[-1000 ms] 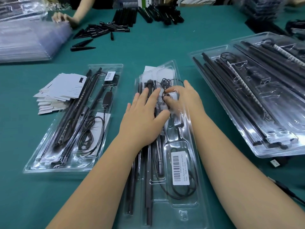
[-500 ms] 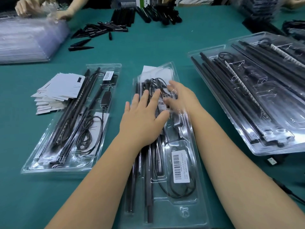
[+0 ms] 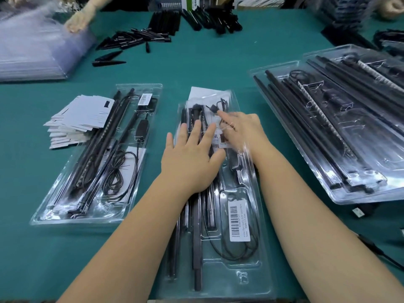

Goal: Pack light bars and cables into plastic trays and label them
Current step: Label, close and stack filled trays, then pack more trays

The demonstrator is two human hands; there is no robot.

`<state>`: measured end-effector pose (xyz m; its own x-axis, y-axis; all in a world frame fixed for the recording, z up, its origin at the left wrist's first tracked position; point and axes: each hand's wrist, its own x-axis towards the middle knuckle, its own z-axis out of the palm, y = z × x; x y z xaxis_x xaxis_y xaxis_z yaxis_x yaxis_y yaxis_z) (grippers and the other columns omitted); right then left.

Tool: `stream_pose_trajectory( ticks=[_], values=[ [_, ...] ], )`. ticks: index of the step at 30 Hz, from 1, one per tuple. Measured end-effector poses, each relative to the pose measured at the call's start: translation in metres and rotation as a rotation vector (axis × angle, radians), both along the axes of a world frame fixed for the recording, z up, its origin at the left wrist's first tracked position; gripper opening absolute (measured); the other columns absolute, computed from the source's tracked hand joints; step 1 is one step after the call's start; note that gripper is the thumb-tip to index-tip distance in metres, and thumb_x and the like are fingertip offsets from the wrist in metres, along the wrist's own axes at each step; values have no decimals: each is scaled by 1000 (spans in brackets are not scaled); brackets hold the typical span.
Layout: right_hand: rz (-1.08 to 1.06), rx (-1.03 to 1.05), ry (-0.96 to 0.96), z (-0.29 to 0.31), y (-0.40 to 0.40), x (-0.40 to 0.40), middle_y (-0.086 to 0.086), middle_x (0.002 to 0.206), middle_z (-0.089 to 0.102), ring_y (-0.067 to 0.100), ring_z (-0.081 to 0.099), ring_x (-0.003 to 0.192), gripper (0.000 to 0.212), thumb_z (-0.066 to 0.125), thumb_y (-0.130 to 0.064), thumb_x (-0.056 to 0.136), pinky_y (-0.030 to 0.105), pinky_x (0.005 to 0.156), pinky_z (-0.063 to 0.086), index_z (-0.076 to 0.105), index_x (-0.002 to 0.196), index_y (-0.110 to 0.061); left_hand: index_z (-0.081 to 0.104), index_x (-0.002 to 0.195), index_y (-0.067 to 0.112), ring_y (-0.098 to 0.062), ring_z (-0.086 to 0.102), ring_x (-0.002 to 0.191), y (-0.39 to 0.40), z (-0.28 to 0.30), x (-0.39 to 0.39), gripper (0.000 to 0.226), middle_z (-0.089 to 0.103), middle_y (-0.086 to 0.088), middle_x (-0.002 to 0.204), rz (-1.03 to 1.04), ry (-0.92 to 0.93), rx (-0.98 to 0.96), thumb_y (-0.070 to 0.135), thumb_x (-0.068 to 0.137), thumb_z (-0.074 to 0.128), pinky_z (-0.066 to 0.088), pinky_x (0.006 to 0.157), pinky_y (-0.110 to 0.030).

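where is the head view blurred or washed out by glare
Head view: motion blur smears the right hand and the stack of clear trays at far left; the left hand is sharper. Glare streaks the middle tray and the right-hand trays, yet the barcode label stays legible. Straight edges bow slightly near the frame borders.

Left hand (image 3: 192, 158) flat, fingers spread; right hand (image 3: 242, 130) beside it, forefinger extended.
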<state>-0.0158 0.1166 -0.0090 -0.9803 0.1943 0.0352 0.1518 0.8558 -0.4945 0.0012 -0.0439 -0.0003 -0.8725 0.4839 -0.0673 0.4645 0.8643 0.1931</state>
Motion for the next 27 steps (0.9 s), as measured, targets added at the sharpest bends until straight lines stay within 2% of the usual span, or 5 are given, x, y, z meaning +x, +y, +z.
stream_pose_trajectory(
  ticks=[4,9,20,23,27],
  values=[
    [59,-270,-46,6,13,7,9,129,44,14,52,93,51,35,-10,96,10,69,38,41,139,-38,-7,150,38,-22,-12,147,1,-1,-1,63,-9,9,160,-5,-4,-19,60,92,7,-11,116,-48],
    [-20,-451,22,12,14,9,-1,127,57,14,52,115,48,35,-1,89,29,97,39,56,123,-26,-6,150,39,-21,-12,147,1,-1,-2,64,-8,10,160,-6,-19,-15,62,92,7,-10,115,-48],
    [-237,-553,238,13,0,10,6,66,43,12,42,66,39,38,-35,92,30,74,33,65,65,-26,-5,150,40,-20,-11,147,2,-5,-2,68,-7,10,160,14,3,-5,66,88,7,-10,115,-49],
    [-222,-541,186,8,3,16,4,69,52,10,47,63,44,45,-23,93,15,60,39,46,137,-22,-3,150,40,-20,-9,147,2,-4,-1,79,-6,9,160,21,0,8,74,79,1,-9,115,-49],
    [-157,-604,167,9,9,20,-15,95,66,-2,57,94,44,49,-23,95,17,82,42,41,138,-23,-3,149,44,-21,-8,147,-3,-1,0,92,-5,7,161,-2,-8,91,85,67,1,-4,116,-49]
  ],
)
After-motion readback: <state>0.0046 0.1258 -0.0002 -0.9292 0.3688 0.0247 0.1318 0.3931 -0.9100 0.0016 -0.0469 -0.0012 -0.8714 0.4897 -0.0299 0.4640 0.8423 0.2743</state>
